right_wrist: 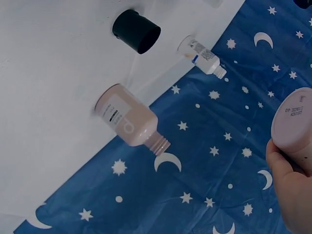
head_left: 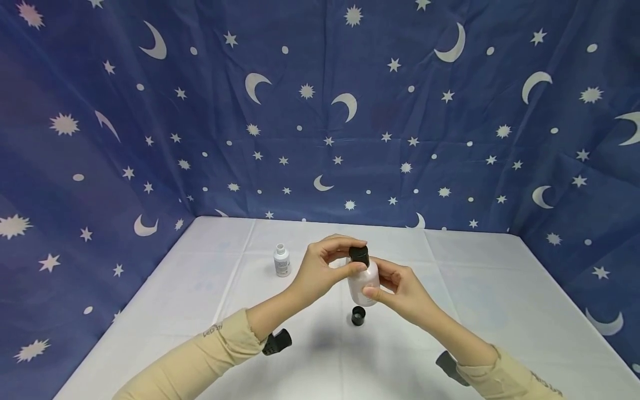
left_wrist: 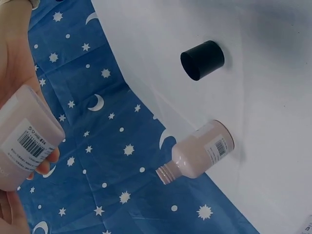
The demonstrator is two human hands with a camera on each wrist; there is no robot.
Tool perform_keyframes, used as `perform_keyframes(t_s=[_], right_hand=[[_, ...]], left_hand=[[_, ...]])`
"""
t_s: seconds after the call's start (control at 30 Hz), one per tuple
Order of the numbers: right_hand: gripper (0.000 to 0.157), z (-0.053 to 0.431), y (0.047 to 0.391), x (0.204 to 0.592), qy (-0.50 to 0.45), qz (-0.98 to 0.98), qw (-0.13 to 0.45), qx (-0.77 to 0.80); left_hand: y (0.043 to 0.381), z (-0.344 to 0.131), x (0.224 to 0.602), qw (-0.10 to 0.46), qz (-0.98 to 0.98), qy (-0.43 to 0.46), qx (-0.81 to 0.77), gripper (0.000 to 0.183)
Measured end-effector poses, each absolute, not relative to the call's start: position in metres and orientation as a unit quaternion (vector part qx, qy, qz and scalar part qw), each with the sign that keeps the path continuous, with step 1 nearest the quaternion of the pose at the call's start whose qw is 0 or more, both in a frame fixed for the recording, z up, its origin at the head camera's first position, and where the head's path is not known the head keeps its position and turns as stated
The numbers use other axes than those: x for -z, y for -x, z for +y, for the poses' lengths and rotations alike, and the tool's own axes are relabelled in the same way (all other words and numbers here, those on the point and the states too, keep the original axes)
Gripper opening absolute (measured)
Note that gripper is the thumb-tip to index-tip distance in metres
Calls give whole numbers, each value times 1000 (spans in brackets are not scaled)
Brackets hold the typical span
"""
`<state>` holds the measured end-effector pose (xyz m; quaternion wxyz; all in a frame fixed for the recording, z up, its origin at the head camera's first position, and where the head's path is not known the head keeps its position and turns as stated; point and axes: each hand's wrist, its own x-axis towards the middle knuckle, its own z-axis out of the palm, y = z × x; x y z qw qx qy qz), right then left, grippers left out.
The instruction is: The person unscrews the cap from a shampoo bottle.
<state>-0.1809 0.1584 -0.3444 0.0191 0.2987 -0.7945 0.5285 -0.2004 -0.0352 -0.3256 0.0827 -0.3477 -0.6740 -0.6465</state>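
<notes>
My left hand point(head_left: 325, 261) pinches the black cap point(head_left: 358, 254) on top of a pale pink bottle point(head_left: 364, 286) between thumb and fingers. Lower down, the fingers and thumb of my right hand point(head_left: 404, 291) grip the bottle's body. The bottle is held slightly tilted above the table, and its printed base point(right_wrist: 295, 119) shows in the right wrist view. Below it, a loose black cap point(head_left: 358, 315) lies on the white table. A second pink bottle point(left_wrist: 200, 151), its threaded neck uncovered, stands on the table in both wrist views; in the head view it seems hidden behind my hands.
A small white bottle point(head_left: 282, 261) with a bare neck stands on the table, left of my hands. White cloth covers the table point(head_left: 210, 266). Behind it and at both sides hangs a blue curtain point(head_left: 320, 155) with moons and stars.
</notes>
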Motion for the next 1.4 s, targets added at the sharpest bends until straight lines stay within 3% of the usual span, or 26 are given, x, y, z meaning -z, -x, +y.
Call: perform_keyframes(t_s=[0.47, 0.67, 0.8, 0.93, 1.1, 1.4], right_hand=[[52, 160, 175, 344, -298, -798, 31, -523], [52, 160, 171, 344, -298, -799, 24, -522], [54, 157, 169, 343, -295, -800, 30, -521], [53, 156, 168, 341, -289, -804, 43, -517], [54, 155, 166, 339, -280, -807, 38, -519], [54, 153, 168, 339, -271, -798, 29, -537]], left_hand=[[198, -46, 323, 39, -689, 439, 575, 55], [198, -49, 320, 15, -694, 465, 550, 42], [198, -49, 320, 4, -681, 435, 589, 45], [197, -47, 319, 18, -674, 381, 633, 51], [197, -41, 319, 63, -675, 339, 652, 25], [194, -33, 317, 111, -695, 326, 632, 29]])
